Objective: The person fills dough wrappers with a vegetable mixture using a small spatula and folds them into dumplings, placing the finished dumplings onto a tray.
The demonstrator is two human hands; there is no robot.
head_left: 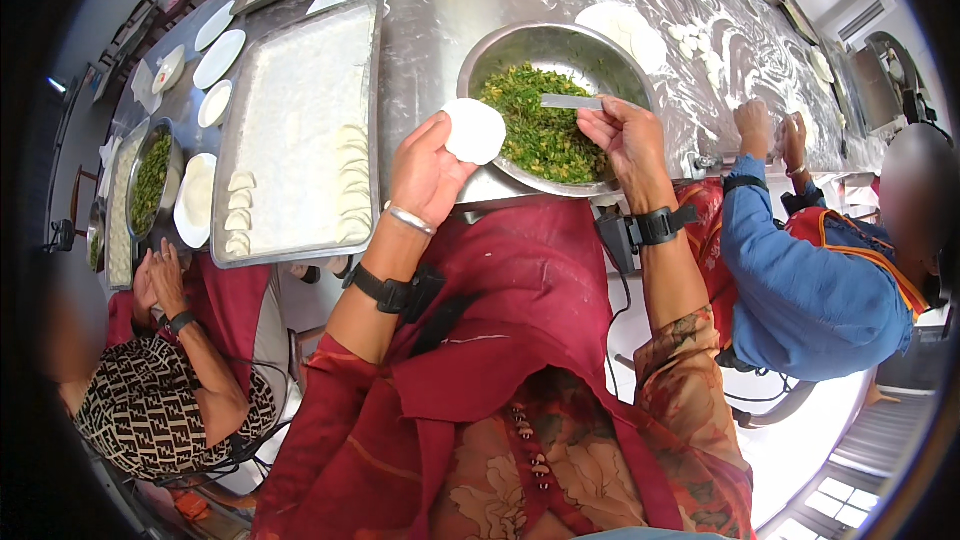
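While the left hand (430, 175) holds a wrapper (475, 131) at its rim, the right hand (628, 140) keeps a flat stick (568, 101) level over the green filling (540, 135), seen from the head view, the only one. The left grip pinches the wrapper lightly, thumb along the edge and fingers beneath; the right grip has thumb and fingers closed on one end of the stick. I can't tell whether the far tip touches the filling. The wrapper itself sits just left of the filling, in front of the rim of the steel bowl (590, 50). Two rows of dumplings (353, 180) lie on the tray (290, 70) to the left. From where I stand, the dough looks soft, so too hard a thumb could tear it, and too slack a hold could drop it into the filling. The bowl stands near the close edge of the table (428, 50); a knock from the right wrist might shift it. The left wrist is close by the tray's corner too, and a careless swing outward could squash the nearer row.
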